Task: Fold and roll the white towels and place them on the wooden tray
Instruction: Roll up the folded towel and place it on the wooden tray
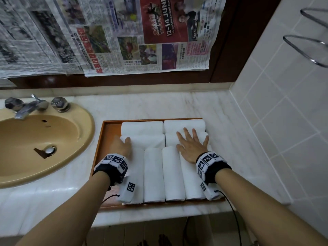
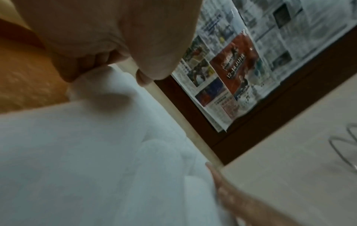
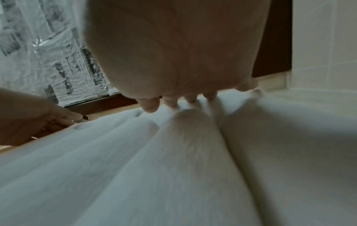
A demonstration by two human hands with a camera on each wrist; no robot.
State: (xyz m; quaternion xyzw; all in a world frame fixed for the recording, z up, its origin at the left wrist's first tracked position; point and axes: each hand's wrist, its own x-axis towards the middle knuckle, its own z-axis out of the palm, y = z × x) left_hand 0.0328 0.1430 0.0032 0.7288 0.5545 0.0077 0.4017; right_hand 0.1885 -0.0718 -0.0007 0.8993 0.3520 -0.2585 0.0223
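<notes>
Looking nearly done: rolled towels [image 1: 154, 174] fill tray [image 1: 113, 123] beside sink [image 1: 44, 139], both hands [image 1: 192, 147] flat, fingers spread, just tidying.

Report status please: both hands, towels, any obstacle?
Left hand and right hand open, resting flat on rolled towels. Rolls fill the wooden tray. No obstacle seen.

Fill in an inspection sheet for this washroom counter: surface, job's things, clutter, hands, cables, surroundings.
Surface: pale marble counter.
Job's things: rolled white towels fill the wooden tray.
Clutter: nothing seen.
Hands: left hand at the towels' left edge; right hand flat on the towels, fingers spread.
Cables: black cable trails from the right wrist.
Surroundings: beige sink, tap, newspaper behind, tiled wall right.
</notes>
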